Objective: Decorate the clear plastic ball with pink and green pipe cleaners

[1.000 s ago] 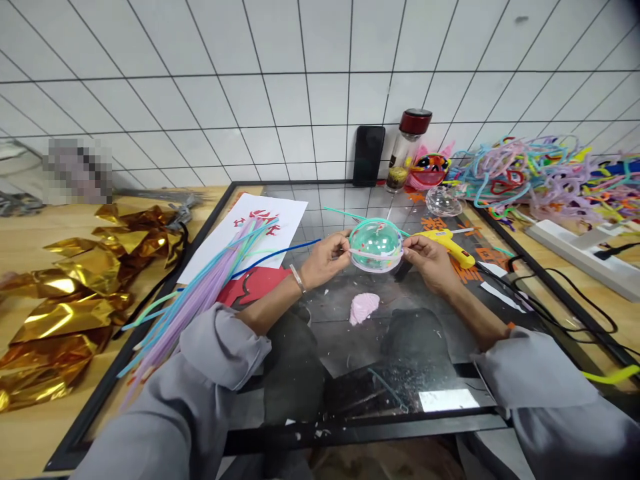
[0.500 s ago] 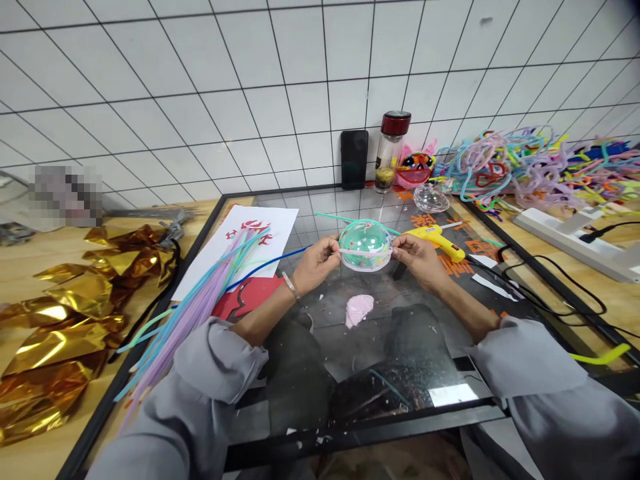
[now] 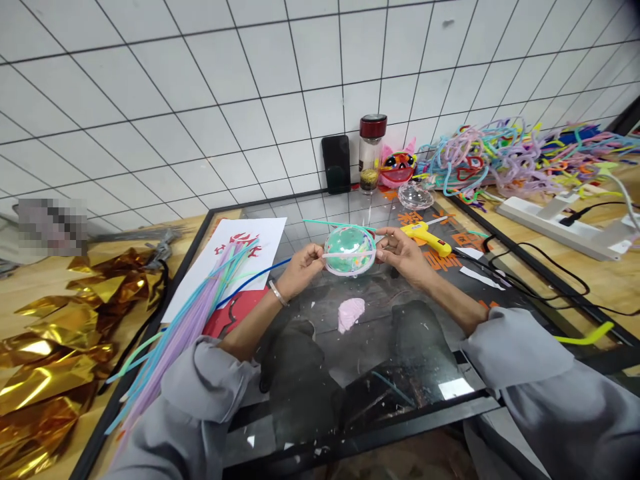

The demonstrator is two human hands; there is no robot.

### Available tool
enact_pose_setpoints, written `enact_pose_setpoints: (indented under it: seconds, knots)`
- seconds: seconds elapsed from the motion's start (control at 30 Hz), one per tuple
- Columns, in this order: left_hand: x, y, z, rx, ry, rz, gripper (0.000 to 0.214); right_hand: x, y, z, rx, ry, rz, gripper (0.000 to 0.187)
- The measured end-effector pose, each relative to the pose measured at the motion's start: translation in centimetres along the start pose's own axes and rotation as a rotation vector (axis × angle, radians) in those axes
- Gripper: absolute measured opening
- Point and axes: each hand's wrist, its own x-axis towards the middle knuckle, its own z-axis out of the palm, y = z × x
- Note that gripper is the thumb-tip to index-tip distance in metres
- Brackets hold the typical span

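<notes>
My left hand pinches one end of a pale pink pipe cleaner, and my right hand pinches the other end. The strip runs straight across the front of a clear plastic half-ball with green inside and a pale rim. Both hands are close against the half-ball's sides; whether the fingers also grip its edge is hard to tell. Just behind it lies a green pipe cleaner. Nearer to me, a flattened pink lump rests on the dark glass tabletop.
A yellow glue gun lies to the right, its cord near a white power strip. Behind stand a phone, a tea bottle and a pink animal face. Pipe cleaners and gold foil lie left.
The view has shifted and tilted slightly, so most things appear further left. Both hands still hold the pink pipe cleaner across the half-ball; my right fingers sit a little higher and more spread.
</notes>
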Motion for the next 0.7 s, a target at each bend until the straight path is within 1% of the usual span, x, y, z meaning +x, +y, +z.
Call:
enact_pose_setpoints:
  seconds: [0.07, 0.2, 0.5, 0.7]
  knots:
    - [-0.06, -0.13, -0.12, 0.011, 0.0, -0.001, 0.026, 0.01, -0.19, -0.17, 0.002, -0.061, 0.018, 0.049]
    - [-0.11, -0.18, -0.28, 0.021, -0.009, -0.005, 0.027, 0.06, -0.43, -0.47, -0.006, -0.137, 0.046, 0.037]
    - [-0.16, 0.16, -0.23, 0.039, -0.024, -0.006, 0.029, 0.09, -0.28, -0.48, 0.009, -0.104, 0.04, 0.032]
    - [-0.31, 0.49, 0.12, 0.01, -0.013, -0.008, 0.029, 0.12, -0.25, -0.36, 0.04, -0.082, 0.062, 0.033]
